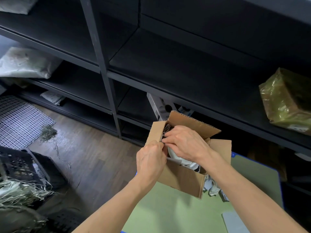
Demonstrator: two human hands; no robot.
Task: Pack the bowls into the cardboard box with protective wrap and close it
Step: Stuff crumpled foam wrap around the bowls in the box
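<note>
Dark metal shelving (168, 64) takes up most of the wall in front of this person, its shelves running off to both sides. Below it lies a brown wooden floor (87, 148), and nearest to us is a green-topped bench (168, 207) with a blue edge. A cardboard box (181, 179) sits on the bench's far left corner, with the 3 flaps I can see standing open. On the right shelf rests a package (286, 101) wrapped in yellowish film. On the floor to the left are a black crate (25, 165) with straw (20, 190) spilling over it and a white mesh mat (20, 118). Both bare arms reach in over the box. The right hand (186, 142) stretches across the opening, its fingertips pinching the grey wrap (166, 130) tucked against the box's left wall. The left hand (150, 162) comes from outside that wall, fingers curled and nipping the same wrap, so the 2 hands meet there. Under the right hand, inside the box, shows the pale rim of a bowl (173, 154); how many lie in there I cannot tell. More crumpled wrapping (212, 187) lies on the bench just beside the box's right side, and a grey sheet (234, 221) lies nearer us.
</note>
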